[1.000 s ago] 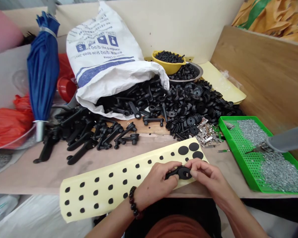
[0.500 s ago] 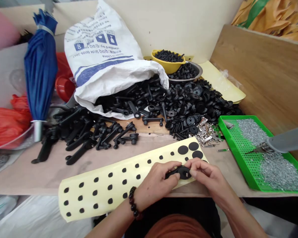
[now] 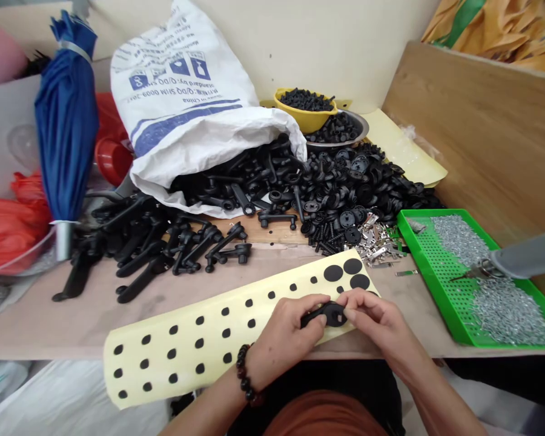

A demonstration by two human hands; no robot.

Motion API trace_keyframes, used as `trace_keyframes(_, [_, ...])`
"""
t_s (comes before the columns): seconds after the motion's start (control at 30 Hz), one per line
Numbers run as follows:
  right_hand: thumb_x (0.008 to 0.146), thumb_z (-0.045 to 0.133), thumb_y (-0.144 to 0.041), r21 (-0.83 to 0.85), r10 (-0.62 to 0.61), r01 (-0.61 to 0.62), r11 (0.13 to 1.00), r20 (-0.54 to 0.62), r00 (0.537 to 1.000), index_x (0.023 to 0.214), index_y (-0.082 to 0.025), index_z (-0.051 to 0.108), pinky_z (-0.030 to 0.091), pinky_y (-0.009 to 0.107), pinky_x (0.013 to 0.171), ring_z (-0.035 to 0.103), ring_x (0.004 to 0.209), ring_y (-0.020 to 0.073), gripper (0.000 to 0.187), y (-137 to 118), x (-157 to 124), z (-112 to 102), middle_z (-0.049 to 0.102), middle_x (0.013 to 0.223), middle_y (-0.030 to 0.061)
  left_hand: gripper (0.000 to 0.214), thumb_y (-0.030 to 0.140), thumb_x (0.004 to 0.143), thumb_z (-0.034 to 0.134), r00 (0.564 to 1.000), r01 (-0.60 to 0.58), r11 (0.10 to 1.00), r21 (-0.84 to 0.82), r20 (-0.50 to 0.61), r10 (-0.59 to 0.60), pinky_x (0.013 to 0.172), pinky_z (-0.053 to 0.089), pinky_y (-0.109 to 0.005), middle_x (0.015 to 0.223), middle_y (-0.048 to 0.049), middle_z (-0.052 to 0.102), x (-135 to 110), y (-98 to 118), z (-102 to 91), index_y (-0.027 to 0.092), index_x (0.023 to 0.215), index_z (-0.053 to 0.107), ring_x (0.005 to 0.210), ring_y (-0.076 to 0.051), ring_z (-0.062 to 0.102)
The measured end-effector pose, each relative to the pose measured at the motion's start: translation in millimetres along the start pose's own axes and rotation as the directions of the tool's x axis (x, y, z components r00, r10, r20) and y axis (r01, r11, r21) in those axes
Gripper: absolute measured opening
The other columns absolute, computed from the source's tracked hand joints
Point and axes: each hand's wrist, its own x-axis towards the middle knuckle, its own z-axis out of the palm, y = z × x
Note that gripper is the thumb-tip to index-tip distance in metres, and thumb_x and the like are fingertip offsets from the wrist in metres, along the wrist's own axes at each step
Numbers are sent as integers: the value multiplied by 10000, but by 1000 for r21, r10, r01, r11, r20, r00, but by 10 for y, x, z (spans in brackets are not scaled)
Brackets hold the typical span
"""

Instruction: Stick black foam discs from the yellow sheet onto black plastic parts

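Just above the right end of a pale yellow sticker sheet [image 3: 186,330], a black crank handle [image 3: 333,314] with a round end is between my two hands. My left hand [image 3: 290,330] is closed around its arm, thumb and fingers pinching it. The fingertips of my right hand [image 3: 375,321] are closed on the rim of the round end. A small slot shows in the round face. Small black dots run in rows along the sheet, and larger black discs [image 3: 333,273] lie at its right end.
Black crank handles [image 3: 148,275] lie at left, and more spill from a white sack [image 3: 186,121]. Round black caps [image 3: 358,175] are heaped beside metal clips [image 3: 381,239]. At right, a green tray [image 3: 458,321] holds small metal pieces under an electric screwdriver [image 3: 527,254]. A yellow bowl [image 3: 306,121] stands behind.
The view has shifted slightly. Both hands stay on the crank handle, which has barely moved; the right fingertips remain at its round end.
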Motion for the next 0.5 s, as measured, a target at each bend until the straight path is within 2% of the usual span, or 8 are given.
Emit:
trace_keyframes(0.17, [801,597,-328,-48,-57,56,997,-20,998,694,-203,549,450,251,661,570,757,173,172,26,-4,40,608,810,28,247,135,799,473,997,-5,1000,-1,-83,4,795,458,-234,840,-4,687,-37,-39,62,164,944,670,862,-178,618])
trace_keyframes(0.37, [853,536,-327,-80,-83,83,993,-4,997,759,-205,539,446,239,632,574,742,163,154,-24,-40,118,618,822,28,294,186,825,496,979,-45,999,-5,-200,43,802,467,-234,983,-32,698,-163,-32,74,168,1080,641,863,-169,628])
trace_keyframes(0.43, [866,518,-312,-128,-142,141,982,6,990,770,-206,531,443,239,640,574,755,163,144,-48,-52,146,613,831,28,312,213,837,501,981,-29,999,-39,-193,21,762,469,-238,942,-33,698,-194,-34,58,168,1122,620,815,-163,620])
trace_keyframes(0.5, [871,507,-292,-176,-197,199,964,26,980,775,-205,522,445,245,661,576,769,164,130,-63,-54,170,608,851,32,309,261,855,507,990,13,995,-97,-141,-27,685,462,-233,868,-28,690,-204,-38,40,168,1128,616,737,-152,596])
